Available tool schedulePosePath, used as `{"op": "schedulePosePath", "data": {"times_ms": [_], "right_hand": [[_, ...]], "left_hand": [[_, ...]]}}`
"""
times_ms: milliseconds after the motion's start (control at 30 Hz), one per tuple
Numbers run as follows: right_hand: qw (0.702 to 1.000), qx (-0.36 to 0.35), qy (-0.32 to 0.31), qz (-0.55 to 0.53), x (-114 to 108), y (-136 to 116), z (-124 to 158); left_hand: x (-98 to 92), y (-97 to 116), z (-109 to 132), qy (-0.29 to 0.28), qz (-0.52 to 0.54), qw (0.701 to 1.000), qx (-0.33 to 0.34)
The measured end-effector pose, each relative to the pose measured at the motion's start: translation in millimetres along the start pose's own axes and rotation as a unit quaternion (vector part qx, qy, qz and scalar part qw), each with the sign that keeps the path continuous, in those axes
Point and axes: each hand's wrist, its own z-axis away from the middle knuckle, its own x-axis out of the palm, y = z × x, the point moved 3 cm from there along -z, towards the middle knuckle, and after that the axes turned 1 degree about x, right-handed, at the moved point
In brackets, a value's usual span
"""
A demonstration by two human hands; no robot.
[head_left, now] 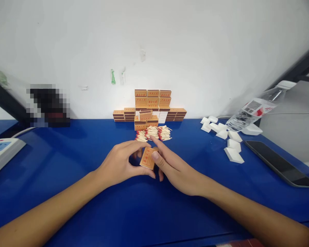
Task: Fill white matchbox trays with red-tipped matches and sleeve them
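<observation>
Between my two hands is a matchbox (146, 159) with an orange printed face turned up toward me. My left hand (121, 159) grips it from the left, thumb along the near edge and fingers at the far edge. From the right, my right hand (176, 168) holds it too, its thumb pressed on the printed face; some of its fingers are hidden behind the box. Just beyond my hands lies a pile of loose matches (153, 132) with red heads. Behind the pile, more matchboxes (153, 102) are stacked against the wall.
At the right lie several white paper trays (233, 145), a tilted clear plastic bottle (254, 106) and a dark phone (280, 163). A white power strip (5, 152) sits at the left edge of the blue table (105, 212). A pixelated dark object (50, 106) stands at the back left.
</observation>
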Motion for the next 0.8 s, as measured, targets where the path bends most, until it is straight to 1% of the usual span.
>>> {"op": "schedulePosePath", "data": {"times_ms": [67, 133, 200, 367, 433, 533, 633, 733, 800], "right_hand": [[1.0, 0.007, 0.008, 0.001, -1, 0, 0], [1.0, 0.005, 0.005, -0.006, -2, 0, 0], [1.0, 0.0, -0.004, -0.024, -1, 1, -1], [0.998, -0.006, -0.033, -0.057, 2, 4, -4], [0.998, 0.002, -0.023, -0.054, 0, 6, -5], [0.999, 0.016, 0.012, -0.029, -8, 11, -6], [0.999, 0.008, 0.038, -0.011, -17, 14, -9], [0.999, -0.001, 0.045, 0.011, -25, 15, -12], [0.998, 0.002, 0.052, 0.038, -29, 14, -13]], "left_hand": [[-1.5, 2, -1, 0.008, 0.005, 1.0, 0.003], [-3.8, 3, -2, 0.03, 0.004, 1.0, 0.004], [-5.4, 3, -1, 0.046, -0.001, 0.999, 0.003], [-6.4, -4, 1, 0.057, -0.024, 0.998, -0.02], [-6.0, -7, 2, 0.05, -0.017, 0.998, -0.031], [-4.4, -12, 2, 0.021, 0.006, 0.998, -0.064], [-5.8, -16, -1, 0.006, 0.016, 0.996, -0.09], [-14.4, -23, -6, -0.018, 0.021, 0.995, -0.099], [-28.3, -34, -11, -0.005, 0.002, 0.994, -0.113]]}}
